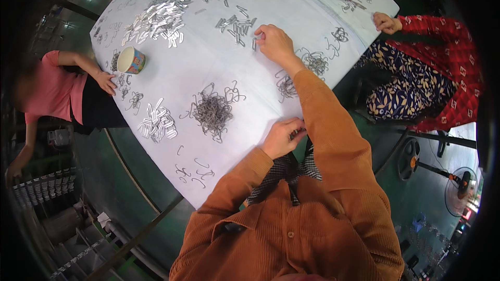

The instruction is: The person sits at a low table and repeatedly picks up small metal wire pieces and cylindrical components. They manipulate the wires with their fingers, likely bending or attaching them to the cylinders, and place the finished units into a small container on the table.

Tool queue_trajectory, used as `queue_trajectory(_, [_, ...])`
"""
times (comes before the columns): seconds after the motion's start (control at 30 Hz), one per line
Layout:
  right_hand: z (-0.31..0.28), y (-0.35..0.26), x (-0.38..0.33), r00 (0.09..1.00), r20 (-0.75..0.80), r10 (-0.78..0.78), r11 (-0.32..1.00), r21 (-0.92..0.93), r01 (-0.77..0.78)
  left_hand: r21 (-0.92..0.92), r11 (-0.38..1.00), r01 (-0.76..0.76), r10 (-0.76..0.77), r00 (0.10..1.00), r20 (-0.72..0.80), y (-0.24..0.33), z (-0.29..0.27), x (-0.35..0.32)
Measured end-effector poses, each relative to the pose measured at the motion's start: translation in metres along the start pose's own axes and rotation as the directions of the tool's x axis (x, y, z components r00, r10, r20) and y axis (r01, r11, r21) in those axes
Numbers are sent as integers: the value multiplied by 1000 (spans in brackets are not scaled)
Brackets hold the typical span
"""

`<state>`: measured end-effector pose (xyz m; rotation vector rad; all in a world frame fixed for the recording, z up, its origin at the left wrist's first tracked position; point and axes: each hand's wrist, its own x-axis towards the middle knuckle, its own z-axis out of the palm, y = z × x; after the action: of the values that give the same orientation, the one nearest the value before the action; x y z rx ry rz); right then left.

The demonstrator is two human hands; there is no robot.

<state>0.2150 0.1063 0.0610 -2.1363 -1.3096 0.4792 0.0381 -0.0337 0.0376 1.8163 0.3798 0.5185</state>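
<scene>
Right hand (274, 43), upper centre, pinches a flat silvery metal clip (254, 45) beside a clip pile (236, 25) — left hand (282, 136), at the table (208, 62) edge, closes on thin wire hooks (298, 133).

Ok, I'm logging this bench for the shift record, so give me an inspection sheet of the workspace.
Surface: white table, covered in loose parts.
Job's things: flat metal clips by the right hand; tangled wire hooks ahead of the left hand.
Clutter: paper cup; big clip heap; small clip pile.
Grippers: right fingertips pinch at a clip; left hand curled at the table edge, contents unclear.
Cables: nothing seen.
Surroundings: co-workers' hands on the table; floor fan.
</scene>
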Motion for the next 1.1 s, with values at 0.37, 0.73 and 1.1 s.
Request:
queue_trajectory(0.37, [-28,106,77,991,-126,35,904,-420,-85,-72,997,-9,14,998,64,7,-6,10])
queue_trajectory(0.73, [-14,132,159,858,-312,-409,847,-479,229,-60,997,37,-32,996,78,7,-10,8])
queue_trajectory(1.1, [36,-86,-67,299,579,-758,521,263,812,2,994,-108,108,994,-34,-3,-1,0])
